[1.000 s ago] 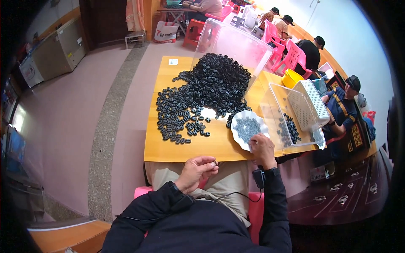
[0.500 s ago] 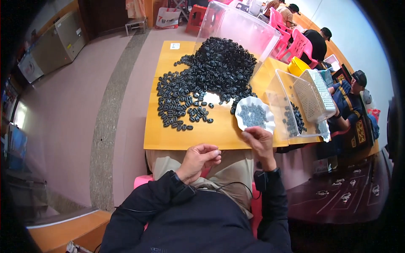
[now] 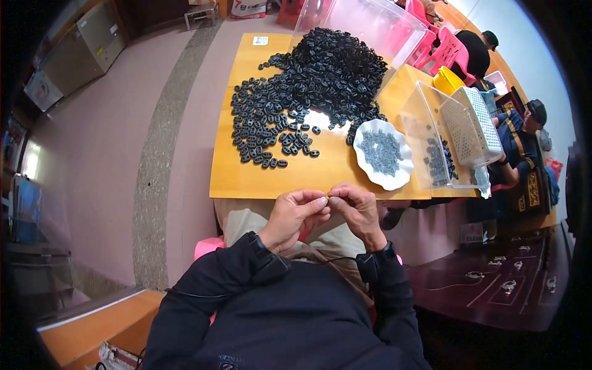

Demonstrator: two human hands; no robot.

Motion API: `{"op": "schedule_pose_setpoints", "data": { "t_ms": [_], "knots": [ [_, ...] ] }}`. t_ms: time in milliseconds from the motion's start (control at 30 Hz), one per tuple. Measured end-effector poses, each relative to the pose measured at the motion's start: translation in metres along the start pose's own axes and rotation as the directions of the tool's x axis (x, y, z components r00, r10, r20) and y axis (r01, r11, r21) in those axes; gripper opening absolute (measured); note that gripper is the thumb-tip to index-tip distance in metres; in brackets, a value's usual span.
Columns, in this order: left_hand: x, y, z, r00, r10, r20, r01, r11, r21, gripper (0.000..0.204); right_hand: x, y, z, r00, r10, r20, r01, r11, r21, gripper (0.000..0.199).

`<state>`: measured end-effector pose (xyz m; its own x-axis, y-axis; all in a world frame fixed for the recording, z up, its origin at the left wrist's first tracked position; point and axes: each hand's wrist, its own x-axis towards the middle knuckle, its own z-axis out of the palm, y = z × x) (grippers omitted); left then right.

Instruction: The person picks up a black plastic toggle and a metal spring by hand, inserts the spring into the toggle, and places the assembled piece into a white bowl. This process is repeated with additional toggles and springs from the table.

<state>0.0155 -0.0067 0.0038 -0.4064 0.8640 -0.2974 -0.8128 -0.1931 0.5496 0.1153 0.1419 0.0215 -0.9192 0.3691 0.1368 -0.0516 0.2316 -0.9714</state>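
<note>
Over my lap at the table's front edge, my left hand point(image 3: 298, 214) and my right hand point(image 3: 356, 211) meet, fingertips touching. Both are closed in a pinch. Whatever they hold is too small and too covered by the fingers to name. Just beyond my right hand, a white scalloped dish point(image 3: 404, 168) holds many tiny grey, translucent pieces point(image 3: 379, 152). A large heap of black oval pieces with two holes point(image 3: 333, 77) covers the far middle of the wooden table point(image 3: 246, 185). Looser ones point(image 3: 262, 132) spread toward its left side.
A clear plastic bin point(image 3: 394, 24) lies behind the heap. At right stand another clear box point(image 3: 425, 117) with black pieces in it, a white perforated basket point(image 3: 472, 123) and a yellow bowl point(image 3: 448, 80). A person point(image 3: 521, 135) sits beyond them, near pink chairs point(image 3: 447, 55).
My right hand has moved from the dish's near rim leftward to meet my left hand. The table sits higher in the picture as the view has tilted down.
</note>
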Motion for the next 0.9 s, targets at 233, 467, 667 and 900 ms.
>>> {"op": "schedule_pose_setpoints", "data": {
  "t_ms": [233, 467, 667, 900],
  "knots": [
    [0.002, -0.002, -0.003, 1.0, 0.007, -0.012, -0.007, 1.0, -0.001, 0.01, -0.004, 0.005, 0.001, 1.0, 0.019, 0.021, -0.02, 0.999, 0.05, 0.008],
    [0.002, -0.001, -0.002, 0.999, -0.006, -0.032, 0.006, 1.0, 0.0, 0.012, -0.008, 0.017, 0.0, 0.99, 0.142, 0.008, -0.141, 0.971, 0.193, 0.009],
    [0.002, 0.0, -0.002, 0.999, -0.01, -0.04, 0.01, 1.0, -0.002, 0.016, -0.009, 0.02, 0.0, 0.975, 0.22, -0.016, -0.202, 0.919, 0.339, 0.011],
    [0.003, 0.0, -0.004, 0.999, -0.017, -0.047, 0.017, 1.0, 0.004, 0.016, -0.009, 0.025, 0.001, 0.982, 0.186, -0.018, -0.172, 0.936, 0.306, 0.01]
  ]
}}
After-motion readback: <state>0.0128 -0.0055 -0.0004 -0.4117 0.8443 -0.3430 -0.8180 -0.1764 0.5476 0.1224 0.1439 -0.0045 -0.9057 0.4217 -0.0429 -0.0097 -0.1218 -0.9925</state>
